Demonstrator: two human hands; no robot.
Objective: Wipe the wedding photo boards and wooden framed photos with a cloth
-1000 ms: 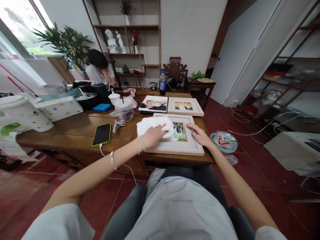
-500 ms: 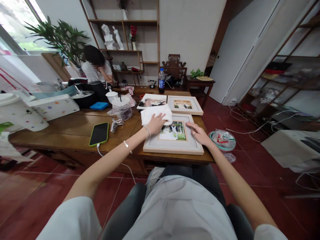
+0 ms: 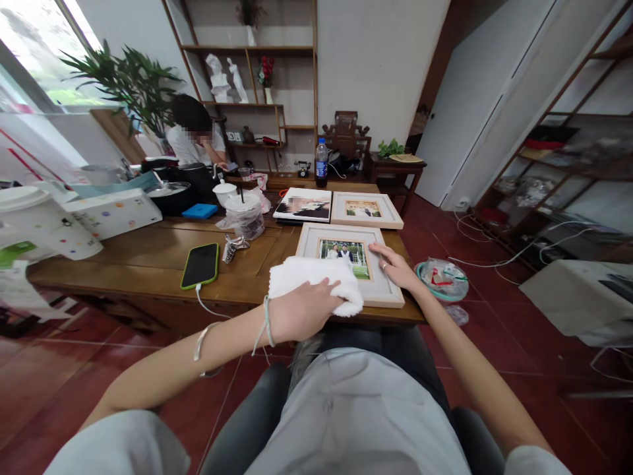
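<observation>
My left hand (image 3: 307, 309) presses a folded white cloth (image 3: 291, 274) onto the near left part of a picture frame (image 3: 309, 241), its fingers curled over the cloth. The frame is pale wood with a wide light mat around a photo (image 3: 359, 260) of two people outdoors. Cloth and hand cover the frame's near left corner and the photo's lower left. My right hand (image 3: 398, 267) rests on the frame's right side, fingers stretched out over the border. Just behind lie a second pale frame (image 3: 390, 214) and a white-bordered picture (image 3: 309, 206).
On the wooden table (image 3: 252, 280), a charging phone (image 3: 200, 265), a bagged cup (image 3: 244, 218), a blue box (image 3: 200, 211) and a bottle (image 3: 321, 165) stand or lie. Across it sits another person (image 3: 190, 135). A bagged bin (image 3: 442, 280) stands right of the table.
My left hand has drawn the white cloth from the frame's upper left down to its near edge, uncovering more of the photo's top. My right hand stays on the frame's right side.
</observation>
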